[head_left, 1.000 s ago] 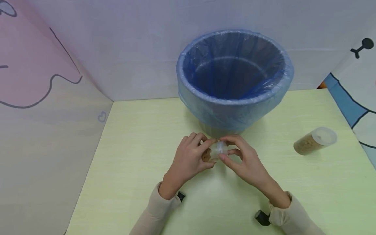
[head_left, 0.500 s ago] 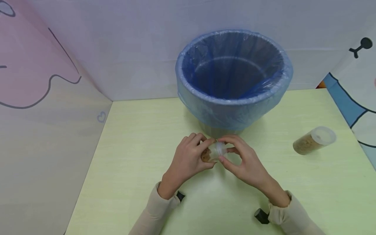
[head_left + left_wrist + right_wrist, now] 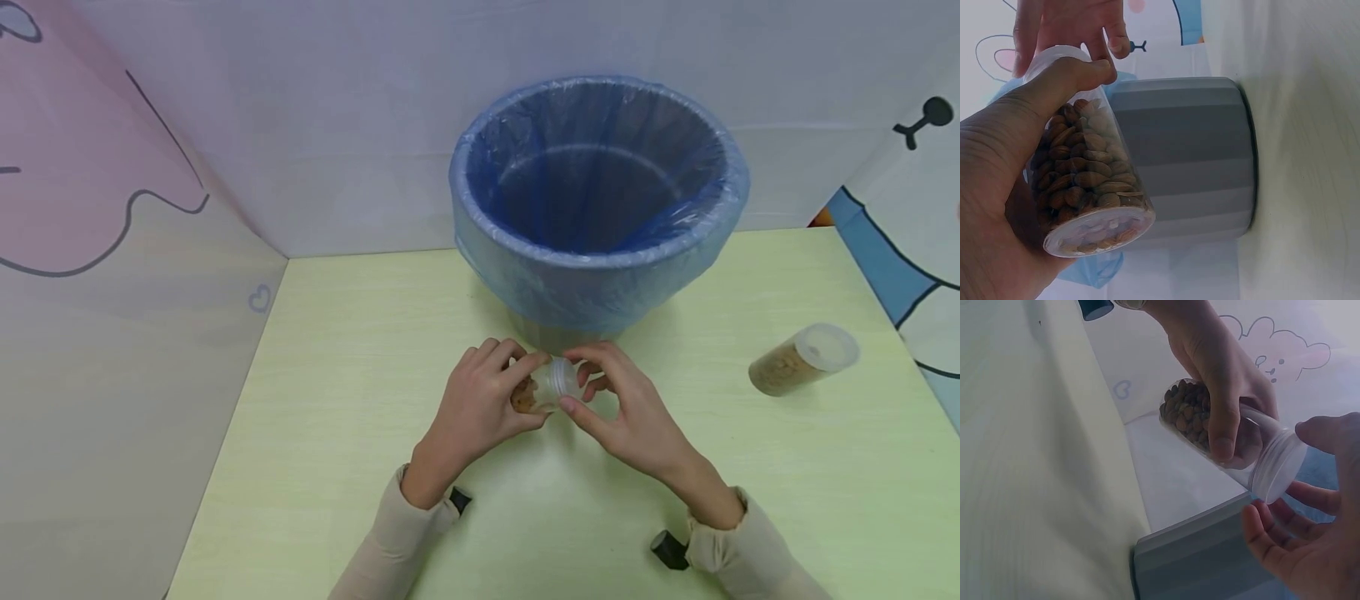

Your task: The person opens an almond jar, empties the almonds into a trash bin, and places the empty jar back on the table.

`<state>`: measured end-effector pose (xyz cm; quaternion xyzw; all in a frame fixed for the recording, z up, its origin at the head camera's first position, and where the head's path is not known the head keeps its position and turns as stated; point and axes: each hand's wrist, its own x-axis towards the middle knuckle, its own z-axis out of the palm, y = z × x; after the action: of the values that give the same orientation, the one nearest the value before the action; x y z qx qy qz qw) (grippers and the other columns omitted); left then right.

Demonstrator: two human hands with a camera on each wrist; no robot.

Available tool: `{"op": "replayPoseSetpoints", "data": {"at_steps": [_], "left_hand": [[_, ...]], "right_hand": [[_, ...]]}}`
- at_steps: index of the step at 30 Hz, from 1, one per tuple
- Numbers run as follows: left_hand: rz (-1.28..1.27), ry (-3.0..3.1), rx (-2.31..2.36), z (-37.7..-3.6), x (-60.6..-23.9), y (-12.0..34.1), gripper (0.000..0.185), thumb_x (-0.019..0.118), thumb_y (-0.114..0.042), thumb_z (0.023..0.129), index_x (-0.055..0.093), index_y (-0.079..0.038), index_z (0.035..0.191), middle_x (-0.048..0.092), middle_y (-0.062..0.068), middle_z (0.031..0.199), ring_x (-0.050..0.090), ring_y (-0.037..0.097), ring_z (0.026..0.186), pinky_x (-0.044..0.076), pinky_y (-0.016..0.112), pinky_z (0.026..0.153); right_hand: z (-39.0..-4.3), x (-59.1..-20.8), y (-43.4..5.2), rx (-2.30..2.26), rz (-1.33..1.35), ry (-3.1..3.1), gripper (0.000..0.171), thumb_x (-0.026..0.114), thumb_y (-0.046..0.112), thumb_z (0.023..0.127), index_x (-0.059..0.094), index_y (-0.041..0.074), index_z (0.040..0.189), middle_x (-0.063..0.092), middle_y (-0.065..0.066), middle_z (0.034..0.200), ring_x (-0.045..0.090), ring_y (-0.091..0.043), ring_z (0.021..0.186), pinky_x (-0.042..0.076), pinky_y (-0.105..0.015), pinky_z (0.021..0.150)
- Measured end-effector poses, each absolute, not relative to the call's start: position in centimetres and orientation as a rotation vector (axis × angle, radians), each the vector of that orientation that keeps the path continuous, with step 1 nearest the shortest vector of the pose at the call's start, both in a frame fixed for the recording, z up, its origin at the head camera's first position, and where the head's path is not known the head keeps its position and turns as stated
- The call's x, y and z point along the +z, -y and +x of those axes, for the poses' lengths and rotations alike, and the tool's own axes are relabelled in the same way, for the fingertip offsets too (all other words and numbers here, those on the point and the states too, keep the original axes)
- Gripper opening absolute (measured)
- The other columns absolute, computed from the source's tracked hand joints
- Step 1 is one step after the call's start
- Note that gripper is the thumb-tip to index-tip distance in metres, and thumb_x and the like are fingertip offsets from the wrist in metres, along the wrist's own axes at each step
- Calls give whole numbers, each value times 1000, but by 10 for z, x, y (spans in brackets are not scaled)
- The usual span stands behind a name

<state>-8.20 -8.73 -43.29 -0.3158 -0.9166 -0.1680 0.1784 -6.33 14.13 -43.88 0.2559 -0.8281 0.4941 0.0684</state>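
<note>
A: Head view. Where's the jar?

B: Clear plastic jar of almonds held over the green table, just in front of the bin with the blue liner. Left hand wrapped round the body, right hand with fingertips pinching the white screw cap. Second nut jar lies on its side, well apart to the right.

A: Left wrist view?

B: Jar base faces the camera, packed nearly full of almonds. Thumb curled over the wall. Grey bin wall right behind.

A: Right wrist view?

B: Cap looks seated on the neck. Right thumb and fingers curled round its rim; can't tell how firmly they press.

A: Handling?

B: I'd judge it rigid, smooth-walled, so slippery; moderate weight from the fill. Grip the body mid-height, turn at the cap rim. Tilted, so contents could spill once it's open.
</note>
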Motion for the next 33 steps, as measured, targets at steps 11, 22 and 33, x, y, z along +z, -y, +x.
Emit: {"op": "replayPoseSetpoints", "data": {"at_steps": [11,22,33], "left_hand": [[-896,2594,-474,-82,-434,88,61,94,-45,69,75,-24,123,66,-5,101,58,15,86,43,29,69],[-902,2581,-464,-83,-433,87,60,94,-45,69,75,-23,121,66,-5,100,58,16,86,43,28,69],[-894,2591,-485,-82,-433,88,59,94,-44,70,75,-23,122,66,-4,100,57,16,86,43,29,69]], "right_hand": [[-62,-435,-142,1551,879,2445,61,78,-3,87,55,9,142,57,-8,136,56,-13,114,59,-26,86],[-62,-437,-143,1516,976,2412,62,74,-8,85,52,6,142,51,-11,144,52,-16,130,58,-31,95],[-63,-439,-145,1366,934,2502,69,76,6,90,44,9,152,48,-12,149,54,-18,117,56,-29,87]]}}
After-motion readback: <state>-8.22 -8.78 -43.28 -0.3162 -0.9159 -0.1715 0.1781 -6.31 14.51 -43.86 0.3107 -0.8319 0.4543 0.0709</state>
